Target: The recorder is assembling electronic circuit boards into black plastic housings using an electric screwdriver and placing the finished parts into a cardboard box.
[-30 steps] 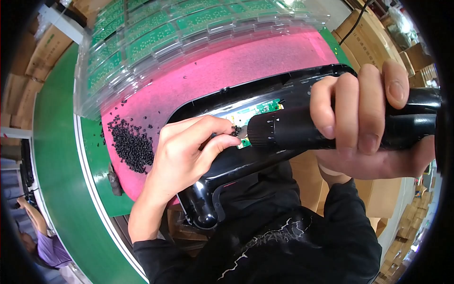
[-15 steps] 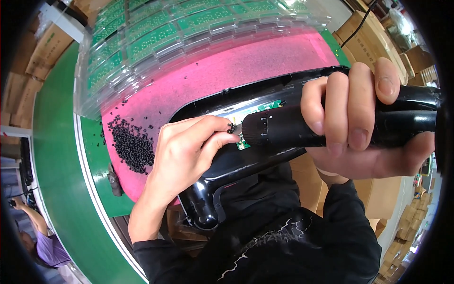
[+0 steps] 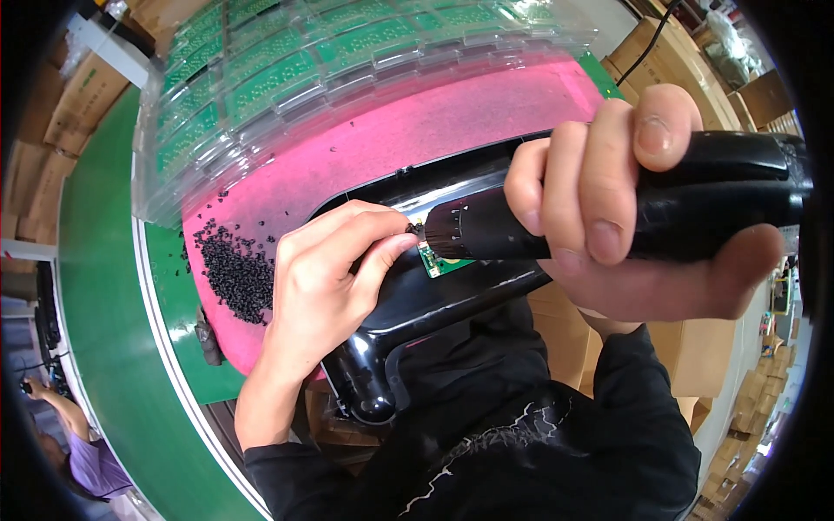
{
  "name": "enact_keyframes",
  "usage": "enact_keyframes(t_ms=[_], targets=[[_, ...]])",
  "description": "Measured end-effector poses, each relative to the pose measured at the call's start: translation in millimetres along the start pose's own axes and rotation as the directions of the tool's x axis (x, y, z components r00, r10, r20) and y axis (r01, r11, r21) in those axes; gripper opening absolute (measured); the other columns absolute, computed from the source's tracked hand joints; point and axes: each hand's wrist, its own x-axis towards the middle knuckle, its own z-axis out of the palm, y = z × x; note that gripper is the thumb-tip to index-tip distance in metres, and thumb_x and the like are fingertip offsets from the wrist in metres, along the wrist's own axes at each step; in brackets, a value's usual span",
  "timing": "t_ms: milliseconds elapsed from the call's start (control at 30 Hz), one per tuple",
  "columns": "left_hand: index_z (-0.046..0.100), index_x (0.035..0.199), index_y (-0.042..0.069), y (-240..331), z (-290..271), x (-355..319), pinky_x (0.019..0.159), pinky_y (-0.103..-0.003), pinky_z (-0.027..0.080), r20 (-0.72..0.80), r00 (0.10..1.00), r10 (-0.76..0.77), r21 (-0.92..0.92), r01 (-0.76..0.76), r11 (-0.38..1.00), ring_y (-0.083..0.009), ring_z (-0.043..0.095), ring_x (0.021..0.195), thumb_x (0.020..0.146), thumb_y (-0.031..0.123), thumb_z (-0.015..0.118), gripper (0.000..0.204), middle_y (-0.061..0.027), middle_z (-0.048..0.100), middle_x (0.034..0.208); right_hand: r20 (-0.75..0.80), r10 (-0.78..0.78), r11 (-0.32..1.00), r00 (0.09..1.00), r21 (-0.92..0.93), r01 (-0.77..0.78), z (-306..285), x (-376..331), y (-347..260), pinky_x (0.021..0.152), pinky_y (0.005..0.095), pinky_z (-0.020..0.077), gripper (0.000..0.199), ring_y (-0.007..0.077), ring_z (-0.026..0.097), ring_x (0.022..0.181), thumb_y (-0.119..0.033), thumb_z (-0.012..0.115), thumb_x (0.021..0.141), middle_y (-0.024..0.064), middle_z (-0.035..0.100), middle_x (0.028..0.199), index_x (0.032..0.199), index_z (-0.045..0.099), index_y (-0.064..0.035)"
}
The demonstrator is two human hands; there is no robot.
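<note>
My right hand [image 3: 599, 200] is wrapped round a black electric screwdriver [image 3: 495, 230], held sideways with its tip end toward the left. At that tip, my left hand [image 3: 339, 269] pinches small black screws [image 3: 415, 229] between thumb and forefinger. Below the tool's nose lies a small green circuit board [image 3: 439, 263], partly covered by the screwdriver. The board rests in a glossy black curved plastic housing [image 3: 460, 300], whose narrow end points toward my body. Whether the tip touches a screw is hidden.
On the pink mat [image 3: 382, 122] lies a heap of small black screws [image 3: 236, 276], left of my left hand. Clear plastic trays of green boards [image 3: 287, 65] stand behind. Cardboard boxes [image 3: 678, 65] are at the right; a person in purple [image 3: 95, 464] is far left.
The screwdriver and my right hand have shifted left and slightly up. My left hand, still pinching screws, has also moved a little left along with the tool's tip.
</note>
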Motion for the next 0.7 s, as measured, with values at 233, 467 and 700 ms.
enact_keyframes(t_ms=[233,467,700], targets=[[0.067,0.093,0.000,4.5,-7.4,-3.6,0.063,-0.034,0.054,0.038,0.980,-0.194,0.169,0.185,0.968,-0.0274,0.068,0.071,0.082,0.002,0.073,0.012,-0.0116,0.069,0.085,-0.093,0.109,0.980,0.990,-0.156,-0.123,2.1,0.4,24.1,0.057,0.0280,0.0419,0.062,0.0116,0.051,0.056,-0.063,0.055,0.092,0.0025,0.056,0.071,0.115,0.050,-0.0059],[0.066,0.093,0.004,0.2,-3.6,-5.4,0.063,-0.039,0.053,0.111,0.971,-0.214,0.179,0.192,0.965,-0.0331,0.067,0.073,0.085,0.008,0.070,0.009,-0.0100,0.068,0.088,-0.178,0.165,0.947,0.970,-0.248,-0.206,0.1,-2.6,43.5,0.049,0.0281,0.0399,0.059,0.0133,0.048,0.051,-0.057,0.057,0.093,0.0066,0.054,0.064,0.109,0.050,-0.0005],[0.067,0.092,0.005,1.3,-5.1,-6.5,0.061,-0.041,0.053,0.143,0.962,-0.233,0.212,0.200,0.957,-0.0340,0.066,0.070,0.086,0.011,0.070,0.009,-0.0103,0.067,0.086,-0.156,0.199,0.967,0.968,-0.127,-0.219,6.1,-0.7,57.1,0.050,0.0267,0.0414,0.056,0.0119,0.047,0.053,-0.053,0.065,0.091,0.0067,0.052,0.065,0.104,0.049,-0.0008]])
